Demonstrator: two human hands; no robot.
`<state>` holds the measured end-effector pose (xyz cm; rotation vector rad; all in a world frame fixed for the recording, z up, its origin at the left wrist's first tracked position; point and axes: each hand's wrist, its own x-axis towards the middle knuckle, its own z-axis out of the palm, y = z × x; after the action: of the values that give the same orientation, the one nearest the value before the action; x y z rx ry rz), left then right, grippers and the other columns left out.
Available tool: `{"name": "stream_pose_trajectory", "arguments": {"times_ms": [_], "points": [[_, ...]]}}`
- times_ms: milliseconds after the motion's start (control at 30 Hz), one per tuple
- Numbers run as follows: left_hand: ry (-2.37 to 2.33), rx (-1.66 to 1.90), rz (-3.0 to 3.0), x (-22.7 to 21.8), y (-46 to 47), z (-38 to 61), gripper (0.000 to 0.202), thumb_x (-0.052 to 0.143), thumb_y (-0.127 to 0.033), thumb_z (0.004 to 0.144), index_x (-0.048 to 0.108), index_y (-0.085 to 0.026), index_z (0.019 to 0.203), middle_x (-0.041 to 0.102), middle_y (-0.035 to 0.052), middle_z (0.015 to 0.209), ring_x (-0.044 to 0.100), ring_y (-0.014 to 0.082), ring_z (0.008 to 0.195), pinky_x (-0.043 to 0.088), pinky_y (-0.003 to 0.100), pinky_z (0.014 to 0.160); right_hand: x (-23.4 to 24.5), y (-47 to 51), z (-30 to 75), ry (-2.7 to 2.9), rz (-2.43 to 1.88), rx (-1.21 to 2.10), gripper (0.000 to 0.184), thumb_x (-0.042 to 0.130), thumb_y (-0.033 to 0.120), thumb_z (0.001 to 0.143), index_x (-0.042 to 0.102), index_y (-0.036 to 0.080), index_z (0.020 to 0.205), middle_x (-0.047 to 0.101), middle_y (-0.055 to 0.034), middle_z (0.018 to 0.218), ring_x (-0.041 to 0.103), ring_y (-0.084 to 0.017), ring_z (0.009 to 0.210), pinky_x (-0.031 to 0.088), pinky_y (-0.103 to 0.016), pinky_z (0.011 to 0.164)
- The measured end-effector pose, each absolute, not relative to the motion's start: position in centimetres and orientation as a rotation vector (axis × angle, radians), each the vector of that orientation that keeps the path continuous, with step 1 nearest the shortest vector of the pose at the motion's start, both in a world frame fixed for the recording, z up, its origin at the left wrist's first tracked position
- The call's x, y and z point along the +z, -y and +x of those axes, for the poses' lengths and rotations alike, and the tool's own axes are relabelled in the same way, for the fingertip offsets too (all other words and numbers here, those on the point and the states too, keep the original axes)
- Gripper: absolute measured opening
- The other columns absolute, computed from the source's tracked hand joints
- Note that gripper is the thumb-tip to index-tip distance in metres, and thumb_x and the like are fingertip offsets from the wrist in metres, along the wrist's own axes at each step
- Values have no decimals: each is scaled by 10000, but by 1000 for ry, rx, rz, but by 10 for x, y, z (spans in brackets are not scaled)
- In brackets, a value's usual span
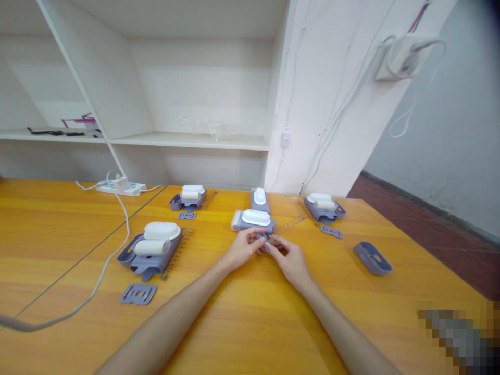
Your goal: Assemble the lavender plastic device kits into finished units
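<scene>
Both my left hand point(247, 247) and my right hand point(288, 258) are closed, fingertips together, on a small grey plastic piece point(264, 241) mostly covered by the fingers. Just beyond them lies a grey plastic housing with a white bristled oval pad point(256, 217) on top and a clear-white end at its left. Behind it stands another grey part with a white oval pad point(260, 196). A loose metal spring point(291, 224) rests to the right of the housing, near my right hand.
Similar grey part sets with white rollers stand at left point(152, 248), back left point(190, 196) and back right point(323, 203). A grey oval cup point(372, 258) lies at right. A power strip point(122, 186) and white cable point(113, 255) occupy the left; shelves point(195, 140) rise behind.
</scene>
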<state>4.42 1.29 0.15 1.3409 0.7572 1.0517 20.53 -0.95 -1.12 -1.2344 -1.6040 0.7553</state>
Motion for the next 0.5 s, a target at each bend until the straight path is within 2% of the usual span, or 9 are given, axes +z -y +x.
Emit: {"name": "stream_pose_trajectory", "arguments": {"times_ms": [67, 167, 267, 333, 400, 500], "points": [[-789, 1069, 1331, 2, -13, 45, 440, 670, -406, 704, 573, -100, 1005, 635, 51, 690, 610, 145, 610, 480, 256, 575, -11, 10, 206, 1600, -1251, 670, 350, 563, 404, 790, 646, 151, 1016, 691, -87, 894, 638, -217, 784, 504, -360, 756], [-833, 1096, 1292, 2, -12, 46, 426, 679, -408, 684, 556, -104, 956, 629, 41, 660, 614, 146, 584, 489, 263, 559, -7, 14, 207, 1650, -1294, 441, 262, 510, 347, 829, 643, 156, 950, 669, -98, 897, 623, -218, 823, 499, -361, 772], [-867, 1123, 1278, 2, -12, 47, 368, 655, -371, 697, 533, -114, 930, 624, 29, 652, 605, 133, 546, 485, 248, 526, -2, 20, 208, 1709, -1364, -20, 196, 487, 232, 824, 639, 160, 925, 586, -149, 1095, 529, -274, 1066, 419, -436, 912], [-890, 1140, 1295, 1, -12, 47, 297, 621, -325, 709, 523, -122, 902, 608, 8, 622, 578, 113, 489, 467, 226, 482, 2, 22, 208, 1722, -1386, -326, 242, 472, 151, 807, 619, 161, 999, 457, -167, 1280, 368, -306, 1242, 319, -492, 997], [-898, 1132, 1331, 1, -12, 47, 230, 590, -273, 705, 517, -133, 873, 584, -18, 585, 540, 93, 433, 440, 205, 438, 6, 24, 207, 1786, -1371, -531, 359, 456, 96, 798, 558, 189, 1129, 352, -150, 1384, 251, -306, 1316, 238, -535, 1031], [-881, 1096, 1387, 2, -11, 46, 172, 556, -207, 681, 513, -147, 836, 554, -46, 558, 489, 68, 388, 399, 177, 394, 8, 23, 207, 1881, -1331, -735, 456, 474, 86, 805, 475, 252, 1230, 312, -122, 1425, 222, -306, 1331, 149, -595, 1035]]}}
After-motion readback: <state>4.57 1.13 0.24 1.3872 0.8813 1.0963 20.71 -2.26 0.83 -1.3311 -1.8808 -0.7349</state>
